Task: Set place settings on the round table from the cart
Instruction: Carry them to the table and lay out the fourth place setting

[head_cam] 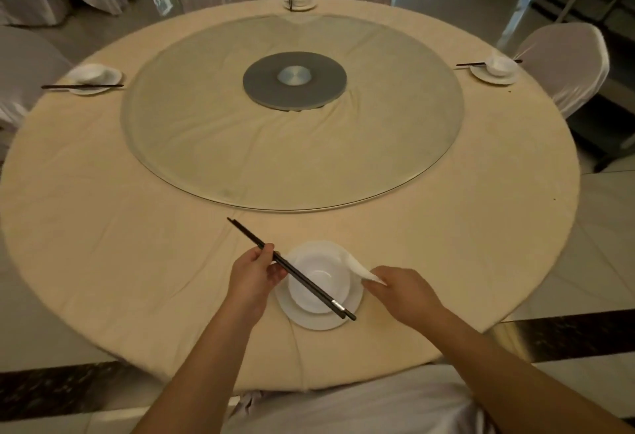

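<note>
Head view — left hand (256,270) pinches chopsticks (292,268) over bowl (318,279); right hand (400,291) grips spoon (357,267).

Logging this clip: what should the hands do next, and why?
Probably the left hand should lower the chopsticks beside the plate; they cross the bowl diagonally, while the other three settings' pairs lie straight beside their bowls.

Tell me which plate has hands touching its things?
The nearest plate: the left hand holds its chopsticks, the right hand its spoon.
</note>
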